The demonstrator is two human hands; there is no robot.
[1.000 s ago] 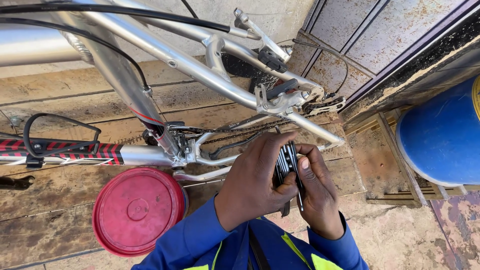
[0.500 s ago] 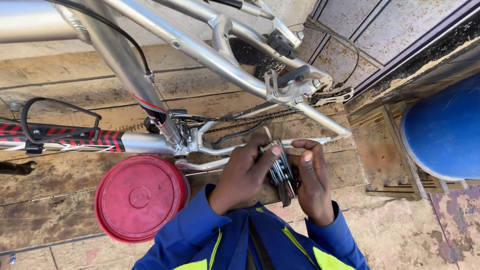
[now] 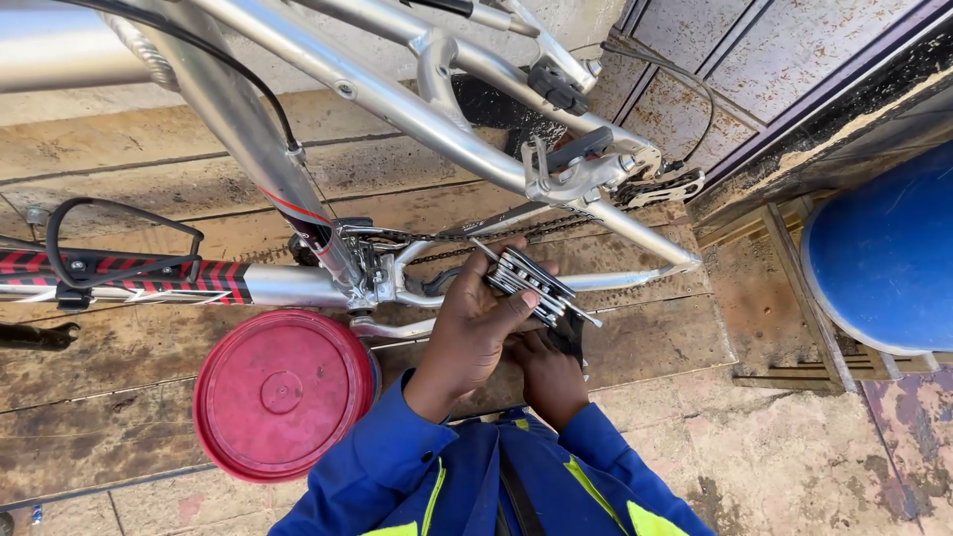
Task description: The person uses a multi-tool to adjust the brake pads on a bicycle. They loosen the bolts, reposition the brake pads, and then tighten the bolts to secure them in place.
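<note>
Fingers point(image 3: 511, 298) of the left hand point(image 3: 476, 328) are curled tight around a folding multi-tool point(image 3: 531, 283), thumb laid across its body, so the steel keys are fanned out toward 2 o'clock. The right hand point(image 3: 546, 372) is tucked underneath at 5 o'clock; its fingers are mostly hidden, and how far they are closed cannot be told, though they appear to be pressed against the tool's lower end.

The multi-tool is held in the air just below the chain point(image 3: 467, 238) and the chainstay point(image 3: 615, 280), close to both but touching neither as far as can be seen. It is judged stiff, fairly heavy for its bulk, smooth and possibly greasy, with narrow keys that pivot; a grip on the flat side plates is best taken, not on the loose blades.

At 9 o'clock a red lid point(image 3: 283, 392) is lying on the wooden planks point(image 3: 119, 347). At 3 o'clock a blue drum point(image 3: 888, 258) is seen. Blue sleeves point(image 3: 397, 467) are seen at 6 o'clock.
</note>
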